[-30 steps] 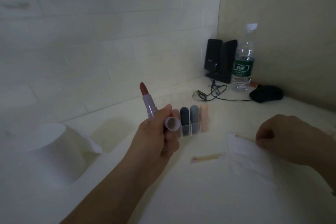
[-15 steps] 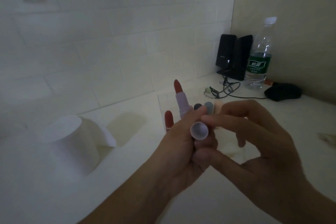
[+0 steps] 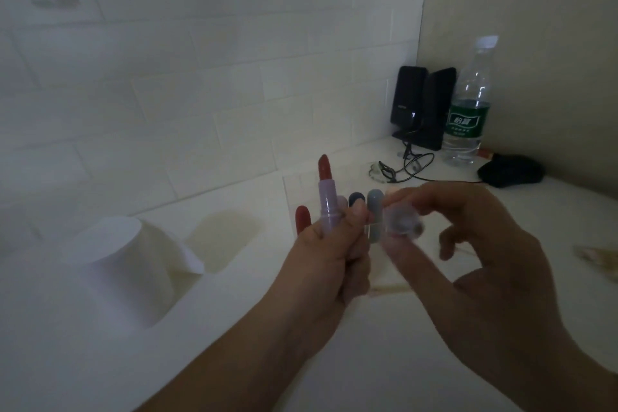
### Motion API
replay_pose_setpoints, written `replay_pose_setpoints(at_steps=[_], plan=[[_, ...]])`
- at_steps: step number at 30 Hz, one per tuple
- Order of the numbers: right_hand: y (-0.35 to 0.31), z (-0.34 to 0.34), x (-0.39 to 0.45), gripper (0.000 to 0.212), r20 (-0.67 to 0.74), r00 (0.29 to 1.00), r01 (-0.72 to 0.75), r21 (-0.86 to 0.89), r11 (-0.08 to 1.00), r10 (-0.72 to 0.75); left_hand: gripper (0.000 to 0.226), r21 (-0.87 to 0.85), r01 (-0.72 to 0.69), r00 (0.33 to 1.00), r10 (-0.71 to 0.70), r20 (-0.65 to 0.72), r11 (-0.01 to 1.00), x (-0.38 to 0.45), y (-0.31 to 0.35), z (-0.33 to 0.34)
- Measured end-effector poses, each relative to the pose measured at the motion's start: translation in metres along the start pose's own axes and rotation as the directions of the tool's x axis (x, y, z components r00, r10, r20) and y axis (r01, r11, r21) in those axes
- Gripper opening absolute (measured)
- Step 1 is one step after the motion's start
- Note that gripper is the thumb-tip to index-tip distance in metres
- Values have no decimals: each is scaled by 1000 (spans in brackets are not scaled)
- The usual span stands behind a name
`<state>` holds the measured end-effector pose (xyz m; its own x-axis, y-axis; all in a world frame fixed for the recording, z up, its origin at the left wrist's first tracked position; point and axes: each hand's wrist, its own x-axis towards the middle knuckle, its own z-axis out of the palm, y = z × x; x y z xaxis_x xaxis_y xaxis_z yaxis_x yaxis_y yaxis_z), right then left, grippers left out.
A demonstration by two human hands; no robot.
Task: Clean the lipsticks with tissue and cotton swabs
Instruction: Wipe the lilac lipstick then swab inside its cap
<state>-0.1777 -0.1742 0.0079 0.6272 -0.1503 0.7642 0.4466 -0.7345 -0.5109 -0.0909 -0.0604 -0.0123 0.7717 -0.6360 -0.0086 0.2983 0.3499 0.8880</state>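
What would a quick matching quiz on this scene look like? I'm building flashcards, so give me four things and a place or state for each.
Things:
1. open lipstick
2. lipstick cap
3. water bottle
4. tissue roll

Places or states:
A. back corner, beside the black speakers
B. gripped upright by the left hand
C. far left on the table
D. pinched by the right hand

Pairs: 1-B, 2-D, 3-A, 4-C

The right hand (image 3: 475, 244) is blurred, and the small clear cap (image 3: 403, 222) that it pinches is blurred too, so its exact shape is not clear. The left hand (image 3: 329, 254) covers the lower part of the lilac lipstick (image 3: 327, 201). Both hands hide most of the lipsticks in the holder (image 3: 364, 207) behind. A swab (image 3: 389, 289) on the surface is half hidden.
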Motion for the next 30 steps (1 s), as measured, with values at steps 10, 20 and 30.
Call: replay_pose_setpoints(at_steps=[10,20,30], plan=[[16,17,-1,34,179,881,-472,401,785,439,41,-8,-129,991,129,-38,992,5,-4,0],[14,16,3,38,59,878,-435,508,743,475,38,-44,-234,971,235,35,971,5,0,-1],[10,14,3,38,76,885,-434,490,756,459,21,83,-324,939,331,-93,942,4,4,-8]])
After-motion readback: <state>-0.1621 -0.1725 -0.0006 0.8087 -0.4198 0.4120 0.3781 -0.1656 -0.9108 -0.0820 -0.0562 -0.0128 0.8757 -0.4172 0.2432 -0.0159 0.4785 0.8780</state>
